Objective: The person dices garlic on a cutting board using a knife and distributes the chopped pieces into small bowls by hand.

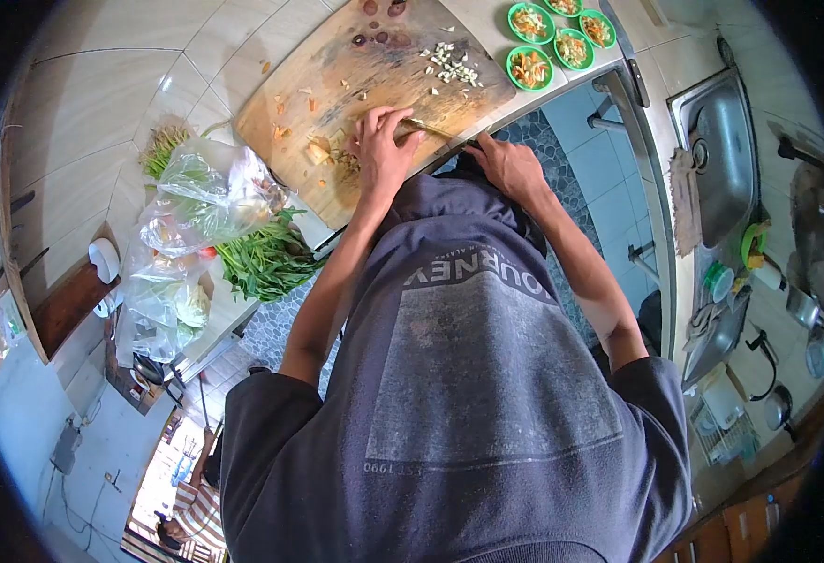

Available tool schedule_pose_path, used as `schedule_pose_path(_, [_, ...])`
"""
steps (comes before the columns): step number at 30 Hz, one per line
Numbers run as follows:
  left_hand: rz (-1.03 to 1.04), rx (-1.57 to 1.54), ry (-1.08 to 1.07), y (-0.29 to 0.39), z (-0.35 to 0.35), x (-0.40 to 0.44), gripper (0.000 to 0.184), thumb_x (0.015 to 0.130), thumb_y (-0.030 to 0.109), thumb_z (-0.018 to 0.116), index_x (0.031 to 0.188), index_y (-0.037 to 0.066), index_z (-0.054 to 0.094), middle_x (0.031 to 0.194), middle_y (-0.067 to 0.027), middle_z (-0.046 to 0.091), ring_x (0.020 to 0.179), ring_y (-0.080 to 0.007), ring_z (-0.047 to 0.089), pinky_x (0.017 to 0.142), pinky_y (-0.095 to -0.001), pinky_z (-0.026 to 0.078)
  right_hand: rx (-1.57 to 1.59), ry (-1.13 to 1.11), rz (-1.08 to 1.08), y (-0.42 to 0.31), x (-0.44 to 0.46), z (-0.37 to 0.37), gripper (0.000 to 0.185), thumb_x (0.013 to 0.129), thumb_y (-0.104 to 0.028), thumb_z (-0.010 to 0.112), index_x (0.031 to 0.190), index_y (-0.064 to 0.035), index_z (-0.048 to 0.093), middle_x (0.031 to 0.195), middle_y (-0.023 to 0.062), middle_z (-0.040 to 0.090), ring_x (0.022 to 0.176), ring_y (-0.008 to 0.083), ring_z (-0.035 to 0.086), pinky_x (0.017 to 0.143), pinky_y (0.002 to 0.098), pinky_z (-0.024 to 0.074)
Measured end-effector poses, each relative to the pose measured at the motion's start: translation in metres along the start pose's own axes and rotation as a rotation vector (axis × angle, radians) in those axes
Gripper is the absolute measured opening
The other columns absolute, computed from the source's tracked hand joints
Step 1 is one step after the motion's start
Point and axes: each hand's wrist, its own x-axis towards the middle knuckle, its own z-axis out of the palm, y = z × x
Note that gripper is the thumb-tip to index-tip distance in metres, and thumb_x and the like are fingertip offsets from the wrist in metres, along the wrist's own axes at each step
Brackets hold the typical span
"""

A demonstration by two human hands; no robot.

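My right hand [510, 169] is closed around the handle end of a knife [440, 130], near the front edge of a worn wooden cutting board [337, 66]. The narrow blade points left, toward my left hand [385, 150]. That hand rests on the board with its fingers bent, close to the blade; what lies under the fingertips is hidden. Pale yellowish pieces [318, 151] lie just left of it. Small orange scraps [281, 131] are scattered farther left. Chopped white bits [454, 68] form a loose pile at the back right of the board.
Several green bowls [529, 69] of chopped vegetables stand right of the board, near another knife [635, 75]. Plastic bags [196, 202] and leafy greens [266, 258] lie at left. A metal sink [719, 155] is at far right. Another person [201, 511] is at lower left.
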Motion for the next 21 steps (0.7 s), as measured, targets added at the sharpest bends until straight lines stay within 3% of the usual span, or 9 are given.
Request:
schedule_pose_path(9, [0.001, 0.012, -0.021, 0.003, -0.003, 0.002, 0.040, 0.070, 0.022, 0.080, 0.108, 0.019, 0.067, 0.113, 0.0006, 0.052, 0.111, -0.0234, 0.047, 0.094, -0.0476, 0.032, -0.039, 0.065, -0.003, 0.002, -0.001, 0.015, 0.031, 0.097, -0.037, 0.047, 0.095, -0.0065, 0.050, 0.073, 0.0173, 0.066, 0.066, 0.0398, 0.064, 0.055, 0.0496, 0.0507])
schedule_pose_path(12, [-0.002, 0.112, -0.039, 0.013, -0.009, 0.002, 0.041, 0.071, 0.022, 0.081, 0.110, 0.019, 0.068, 0.113, -0.0008, 0.054, 0.108, -0.0238, 0.050, 0.092, -0.0394, 0.036, -0.053, 0.083, 0.043, 0.003, -0.013, 0.014, 0.029, 0.097, -0.037, 0.048, 0.096, -0.0071, 0.048, 0.070, 0.0181, 0.065, 0.063, 0.0401, 0.064, 0.052, 0.0496, 0.0499])
schedule_pose_path(21, [0.034, 0.069, -0.081, 0.022, -0.007, 0.012, 0.043, 0.070, 0.027, 0.081, 0.110, 0.022, 0.068, 0.117, 0.0000, 0.052, 0.112, -0.0261, 0.047, 0.094, -0.0435, 0.036, -0.041, 0.094, 0.028, 0.006, -0.004, 0.024, 0.029, 0.097, -0.037, 0.047, 0.100, -0.0080, 0.048, 0.070, 0.0167, 0.065, 0.062, 0.0382, 0.064, 0.053, 0.0497, 0.0505])
